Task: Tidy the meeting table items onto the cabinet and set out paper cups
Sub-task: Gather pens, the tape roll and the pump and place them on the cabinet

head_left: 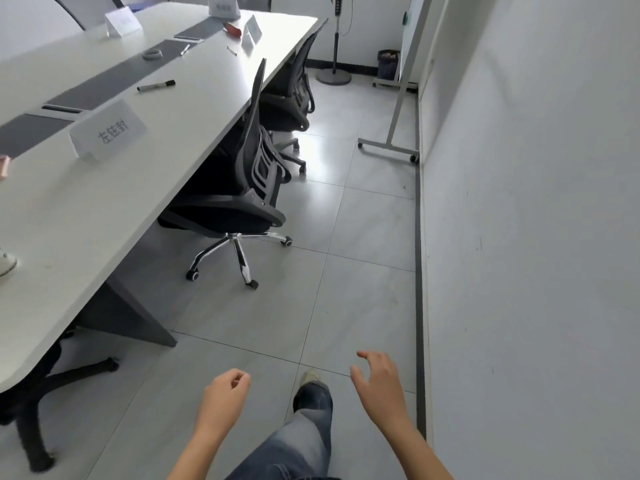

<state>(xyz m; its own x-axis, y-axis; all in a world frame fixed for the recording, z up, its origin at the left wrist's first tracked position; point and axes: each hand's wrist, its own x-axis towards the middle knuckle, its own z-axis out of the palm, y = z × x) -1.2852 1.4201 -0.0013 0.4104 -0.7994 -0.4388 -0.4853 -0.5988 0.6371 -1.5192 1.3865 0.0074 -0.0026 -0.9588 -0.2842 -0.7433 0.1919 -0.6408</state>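
The long white meeting table (194,109) runs along my left. On it lie a black-capped marker (156,86), a roll of tape (152,54), a pen (185,49), a red object (232,30) and several name cards, the nearest (107,131). A paper cup (6,262) shows at the left edge. My left hand (227,393) hangs loosely curled over the floor and holds nothing. My right hand (379,382) is spread with relaxed fingers, also holding nothing. Both are well clear of the table.
Two black office chairs (256,157) are pushed under the table's right side. A whiteboard stand (391,133) leans by the right wall, with a lamp stand (334,76) and a bin (388,64) behind it. Grey tiled floor (363,271) runs between chairs and wall.
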